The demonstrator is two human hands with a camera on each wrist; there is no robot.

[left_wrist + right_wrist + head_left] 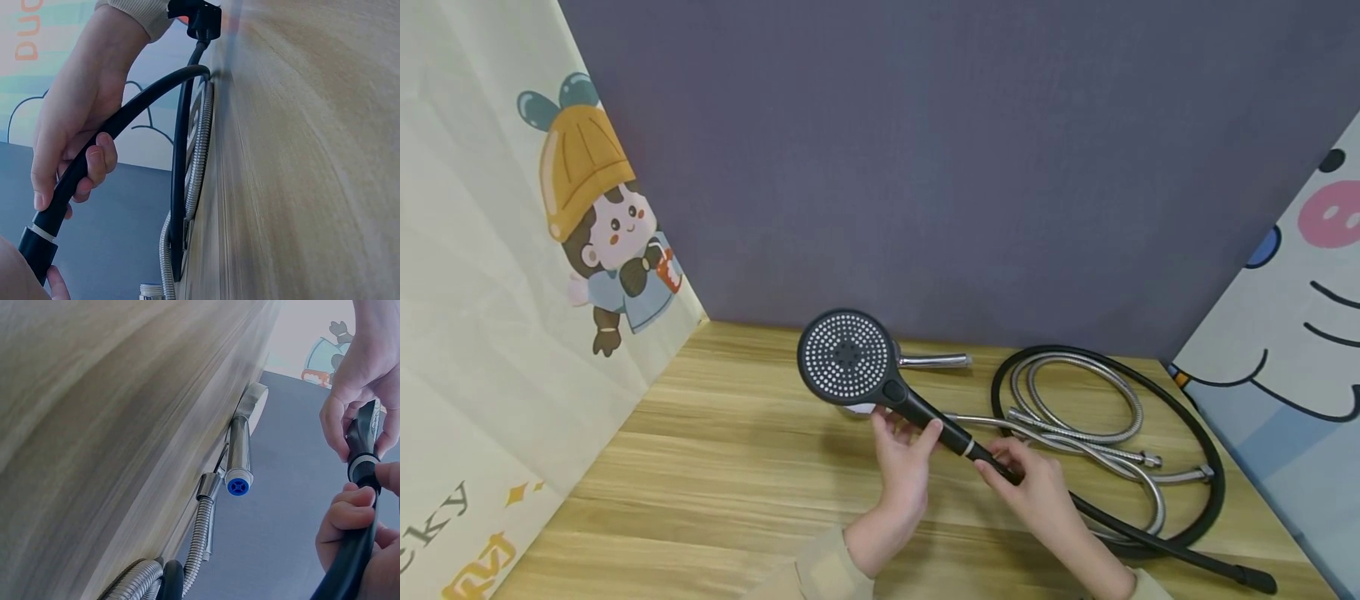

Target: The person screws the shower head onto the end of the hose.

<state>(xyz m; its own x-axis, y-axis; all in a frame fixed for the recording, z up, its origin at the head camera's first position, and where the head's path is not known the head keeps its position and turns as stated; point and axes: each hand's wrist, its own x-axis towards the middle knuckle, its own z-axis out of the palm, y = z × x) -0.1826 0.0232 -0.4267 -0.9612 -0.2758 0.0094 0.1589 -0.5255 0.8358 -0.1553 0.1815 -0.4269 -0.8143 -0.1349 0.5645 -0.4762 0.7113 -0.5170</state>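
Left hand grips the handle of the black shower head, whose spray face lies to the far left of that hold. The handle's long axis runs from far left to near right, in line with the black hose end at the pale ring. Right hand, nearer the ring in the head view, pinches the black hose. Right-wrist view shows a blue insert in the chrome hand shower; the head view does not.
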